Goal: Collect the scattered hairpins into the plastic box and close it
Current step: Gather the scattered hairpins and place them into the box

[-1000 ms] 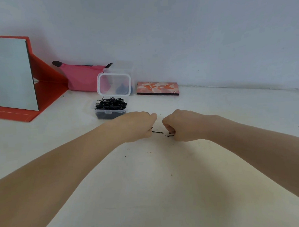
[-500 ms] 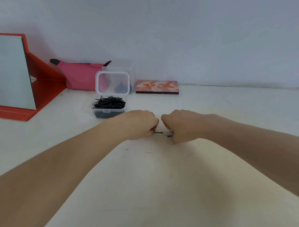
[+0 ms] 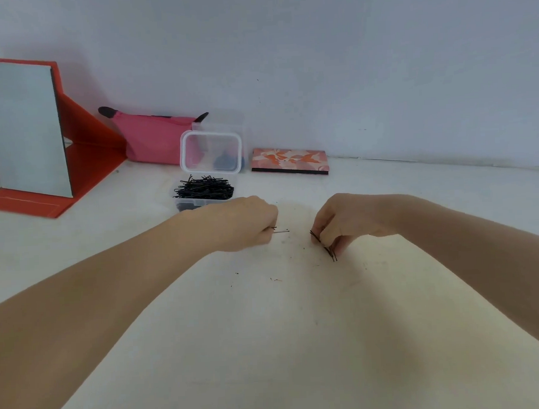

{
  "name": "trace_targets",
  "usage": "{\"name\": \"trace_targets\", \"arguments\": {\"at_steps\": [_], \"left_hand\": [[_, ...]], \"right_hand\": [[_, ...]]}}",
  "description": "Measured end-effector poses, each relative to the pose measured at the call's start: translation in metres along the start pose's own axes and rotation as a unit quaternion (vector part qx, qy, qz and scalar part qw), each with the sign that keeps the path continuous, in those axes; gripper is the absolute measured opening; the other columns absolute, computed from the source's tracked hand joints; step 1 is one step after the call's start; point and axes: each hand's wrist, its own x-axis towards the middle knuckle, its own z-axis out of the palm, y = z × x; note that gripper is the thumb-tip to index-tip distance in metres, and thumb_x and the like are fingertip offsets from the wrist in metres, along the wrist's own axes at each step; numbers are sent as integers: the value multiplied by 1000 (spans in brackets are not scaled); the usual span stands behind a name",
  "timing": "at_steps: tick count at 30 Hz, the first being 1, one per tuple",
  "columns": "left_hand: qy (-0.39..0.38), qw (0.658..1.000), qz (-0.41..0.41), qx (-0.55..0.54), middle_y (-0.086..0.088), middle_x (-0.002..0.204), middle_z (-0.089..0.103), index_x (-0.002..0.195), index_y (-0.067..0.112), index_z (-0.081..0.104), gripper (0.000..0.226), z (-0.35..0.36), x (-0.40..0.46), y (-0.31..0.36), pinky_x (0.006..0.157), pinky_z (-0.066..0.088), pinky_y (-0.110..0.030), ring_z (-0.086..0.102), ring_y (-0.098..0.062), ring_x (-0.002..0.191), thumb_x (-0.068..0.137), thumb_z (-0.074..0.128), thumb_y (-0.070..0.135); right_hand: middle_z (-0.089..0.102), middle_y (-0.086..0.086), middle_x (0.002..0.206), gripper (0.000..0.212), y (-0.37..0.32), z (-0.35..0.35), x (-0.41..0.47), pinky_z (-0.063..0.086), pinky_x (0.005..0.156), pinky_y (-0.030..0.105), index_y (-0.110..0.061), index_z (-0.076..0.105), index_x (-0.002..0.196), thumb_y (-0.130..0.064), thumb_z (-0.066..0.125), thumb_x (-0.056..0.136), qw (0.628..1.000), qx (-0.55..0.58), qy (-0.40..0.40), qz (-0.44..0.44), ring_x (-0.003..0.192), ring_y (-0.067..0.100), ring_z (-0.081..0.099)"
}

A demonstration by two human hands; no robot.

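centrally, on the white table (image 3: 299,342): a small bunch of black hairpins (image 3: 324,246) pinched in the curled fingers of the right hand (image 3: 349,219), lower ends touching or just above the surface, hard to tell which. to the left, a single hairpin (image 3: 281,231) sticking out from the pinched fingertips of the left hand (image 3: 247,220), pointing toward the right hand. a narrow bare gap between the two hands. just behind the left hand, the clear plastic box (image 3: 204,201), heaped above its rim with black pins, its near left corner hidden by the hand. lid (image 3: 211,156) standing open and upright at the back of the box. wide open tabletop in front and to the right, marked only by a few tiny dark specks (image 3: 276,279), too small to identify. further back along the wall: a pink pouch (image 3: 154,141) partly behind the lid, another clear container (image 3: 224,129) with something dark inside, blurred through the plastic, and a flat orange-patterned case (image 3: 289,160). far left, a standing mirror (image 3: 21,128) in a red frame, cut off by the picture's edge. both forearms running out of the bottom corners.
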Motion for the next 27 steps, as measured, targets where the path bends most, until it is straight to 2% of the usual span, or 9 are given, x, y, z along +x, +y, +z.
{"name": "trace_targets", "arguments": {"at_steps": [3,7,12,15,18,21,23,25,27], "left_hand": [[18,1000,-10,-17,1,91,59,93,18,51,13,-10,-10,-17,81,48,-42,56,-23,85,97,41,25],[46,997,-35,-52,7,93,56,101,23,58,16,-16,-21,-47,82,48,-38,55,-17,87,97,43,27],[62,995,-18,-81,11,76,51,73,29,52,22,-14,-33,-71,69,40,-29,49,-5,72,94,51,21],[72,994,-13,-87,10,74,49,69,29,47,26,-12,-37,-71,66,38,-30,47,-10,70,93,50,19],[72,995,-18,-70,8,79,52,82,18,56,15,-9,-37,-68,72,46,-38,50,-16,74,94,49,22],[67,996,-11,-59,10,80,52,83,22,55,14,-9,-35,-63,74,47,-37,48,-11,74,95,48,24],[68,997,-2,-41,9,84,52,83,24,53,14,-11,-33,-63,74,46,-36,48,-12,74,96,47,24],[89,996,5,7,7,89,50,90,20,55,13,-16,-31,-71,74,46,-36,50,-16,78,98,45,23],[131,988,0,76,5,96,50,98,17,56,16,-21,-29,-82,67,46,-38,51,-20,78,100,41,24]], "right_hand": [[71,15,91,21,-1,-2,4,57,85,32,3,72,98,7,60,81,997,71,-19,7,81,23,70],[68,14,88,21,-7,2,9,57,82,31,5,71,100,8,58,83,990,138,-33,18,81,23,68],[67,15,86,22,-21,11,16,58,79,31,3,70,100,9,57,83,989,140,-39,18,78,23,68],[67,16,88,27,-29,15,20,58,84,34,2,66,107,9,60,82,991,124,-42,19,80,26,69],[71,17,97,31,-35,16,23,57,89,36,-5,64,108,6,65,80,999,36,-12,14,85,30,73],[69,14,102,27,-44,25,21,58,66,28,-9,63,102,2,66,77,996,-86,37,-6,75,26,75],[69,8,99,23,-52,34,17,52,51,22,-13,61,97,-3,63,77,979,-195,60,-20,70,21,74],[68,7,97,23,-59,43,15,56,55,28,-14,60,96,-2,59,76,957,-279,68,-35,72,22,73],[66,10,99,27,-65,52,14,51,53,27,-10,59,101,1,54,77,932,-352,77,-43,71,25,65]]}}
